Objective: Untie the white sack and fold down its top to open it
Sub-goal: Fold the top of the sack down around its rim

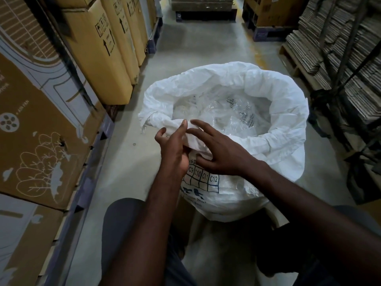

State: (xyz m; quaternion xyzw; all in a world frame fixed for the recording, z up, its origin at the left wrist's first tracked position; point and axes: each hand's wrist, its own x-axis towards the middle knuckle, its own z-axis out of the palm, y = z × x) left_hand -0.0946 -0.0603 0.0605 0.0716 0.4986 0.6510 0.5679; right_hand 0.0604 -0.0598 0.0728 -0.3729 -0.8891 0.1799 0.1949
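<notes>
The white woven sack [288, 112] stands open on the floor in front of me. Its top is rolled down into a thick cuff around most of the mouth. Clear plastic bags [233, 116] with dark print fill the inside. On the near side, a blue printed grid reads C9 to C12. My left hand [175, 147] pinches the bunched near-left part of the rim, fingers pointing up. My right hand [220, 151] lies over the same fold just to the right, fingers spread and straight, thumb tucked under the cloth.
Tall cardboard boxes [99, 58] line the left side of a narrow concrete aisle [195, 48]. Stacks of flattened cardboard on a wooden pallet [334, 44] fill the right, with dark straps across them. More pallets and boxes stand at the far end. My knees are below the sack.
</notes>
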